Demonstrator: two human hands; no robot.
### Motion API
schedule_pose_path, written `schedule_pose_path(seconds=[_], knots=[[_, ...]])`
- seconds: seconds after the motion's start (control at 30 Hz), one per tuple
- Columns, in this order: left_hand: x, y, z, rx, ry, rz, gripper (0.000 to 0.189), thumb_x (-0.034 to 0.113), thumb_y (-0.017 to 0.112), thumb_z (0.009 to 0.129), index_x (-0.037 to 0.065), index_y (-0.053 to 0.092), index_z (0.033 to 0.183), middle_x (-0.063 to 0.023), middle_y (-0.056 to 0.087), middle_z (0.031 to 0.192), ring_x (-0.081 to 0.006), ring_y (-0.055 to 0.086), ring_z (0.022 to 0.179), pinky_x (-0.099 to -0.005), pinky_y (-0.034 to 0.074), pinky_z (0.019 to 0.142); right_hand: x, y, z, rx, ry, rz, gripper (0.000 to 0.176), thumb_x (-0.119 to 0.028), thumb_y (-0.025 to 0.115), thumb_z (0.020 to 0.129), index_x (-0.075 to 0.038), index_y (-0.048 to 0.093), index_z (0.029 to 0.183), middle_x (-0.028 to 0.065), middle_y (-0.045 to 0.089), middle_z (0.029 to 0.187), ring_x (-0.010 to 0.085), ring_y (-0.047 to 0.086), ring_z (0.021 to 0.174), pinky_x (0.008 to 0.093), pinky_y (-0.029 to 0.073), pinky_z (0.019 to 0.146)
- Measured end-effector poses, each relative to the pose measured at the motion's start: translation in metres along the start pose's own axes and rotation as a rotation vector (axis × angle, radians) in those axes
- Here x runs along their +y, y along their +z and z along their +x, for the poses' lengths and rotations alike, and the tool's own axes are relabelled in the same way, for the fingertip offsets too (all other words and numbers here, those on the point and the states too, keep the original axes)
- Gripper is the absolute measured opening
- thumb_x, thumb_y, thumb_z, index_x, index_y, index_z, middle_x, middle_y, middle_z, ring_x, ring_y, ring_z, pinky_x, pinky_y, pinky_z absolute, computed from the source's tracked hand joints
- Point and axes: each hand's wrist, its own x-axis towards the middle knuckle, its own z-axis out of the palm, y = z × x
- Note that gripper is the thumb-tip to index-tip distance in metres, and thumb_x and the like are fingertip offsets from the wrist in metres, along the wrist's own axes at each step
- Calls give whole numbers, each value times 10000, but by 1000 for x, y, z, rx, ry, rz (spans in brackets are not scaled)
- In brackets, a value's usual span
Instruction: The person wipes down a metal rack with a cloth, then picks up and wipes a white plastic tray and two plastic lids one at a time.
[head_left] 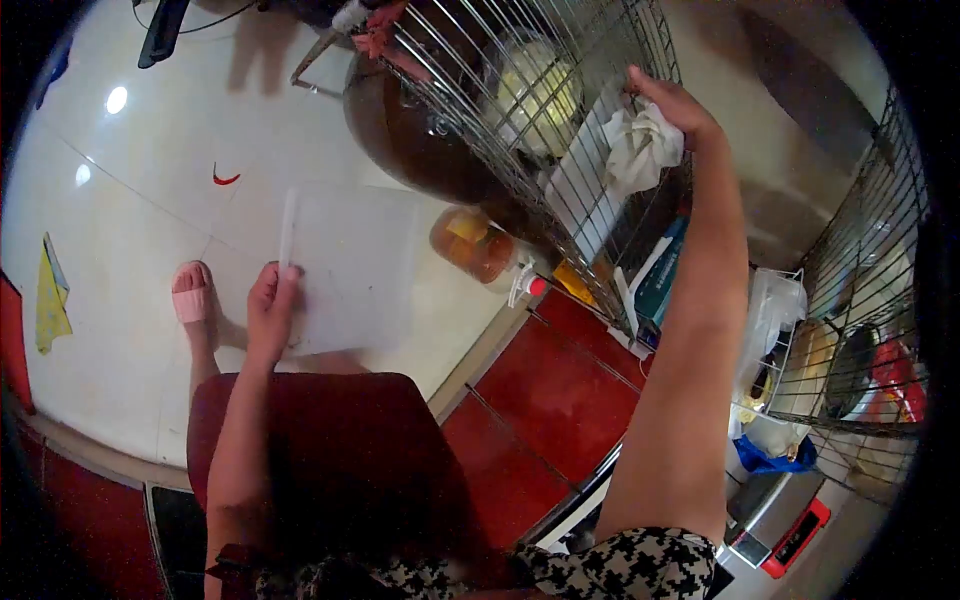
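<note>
My left hand (272, 312) is closed on the left edge of a flat, translucent plastic sheet (355, 270). The sheet has a thicker strip along that edge and small dark specks on it. Stretched out to the upper right, my right hand (672, 108) grips a crumpled white cloth (643, 150), its thumb pointing up. That cloth is at the wire rack (480, 140), next to a white flat panel (580, 195) inside it. Most fingers of the right hand are hidden behind the cloth.
A rounded yellowish thing (535, 90) sits behind the rack's wires. Near its foot lies a large jar (472, 245) with orange contents. On the right stands another wire rack (850, 330) with bags and containers. A red chilli (226, 178) lies on the white floor (130, 200).
</note>
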Motion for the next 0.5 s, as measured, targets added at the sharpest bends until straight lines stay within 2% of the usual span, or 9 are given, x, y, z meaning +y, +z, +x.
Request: schedule_pose_path(seconds=[0.07, 0.13, 0.23, 0.33, 0.4, 0.5], knots=[[5, 3, -2, 14, -17, 3, 199, 238, 495, 910, 48, 544, 876, 68, 428, 669, -25, 375, 620, -187, 327, 562, -3, 0, -2, 27, -9, 48, 712, -640, 531, 753, 5, 593, 1048, 107, 598, 992, 181, 562, 892, 298, 448, 795], [5, 3, -2, 33, -35, 9, 200, 238, 495, 910, 48, 542, 873, 70, 426, 669, -23, 372, 621, -184, 323, 564, -7, 1, 3, 24, 78, 46, 667, -629, 548, 750, -10, 609, 991, 78, 614, 903, 168, 580, 813, 300, 467, 746], [0, 2, 0, 32, -47, 57, 204, 242, 496, 910, 47, 541, 873, 74, 418, 669, -20, 365, 623, -179, 311, 562, -8, -1, 5, -54, 146, 95, 646, -624, 558, 747, -19, 611, 966, 59, 618, 860, 156, 587, 754, 301, 478, 712], [4, 5, -1, 17, -38, 34, 211, 248, 496, 910, 45, 547, 882, 76, 413, 668, -19, 361, 624, -181, 304, 556, -11, 0, 1, -34, 88, 61, 663, -629, 558, 742, -11, 606, 977, 58, 615, 871, 154, 584, 769, 298, 473, 721], [3, 6, -2, 11, -26, 19, 224, 257, 496, 909, 41, 553, 890, 73, 411, 666, -22, 361, 623, -184, 303, 553, -11, 1, -2, -95, 103, 123, 666, -631, 553, 745, -11, 603, 981, 57, 614, 886, 156, 581, 783, 297, 468, 728], [-4, 2, -4, 9, -54, 58, 233, 263, 499, 908, 38, 556, 893, 73, 415, 670, -26, 363, 626, -187, 308, 560, -5, -1, 2, -6, 156, 128, 665, -618, 548, 757, -10, 594, 1023, 63, 605, 940, 151, 581, 817, 294, 463, 758]])
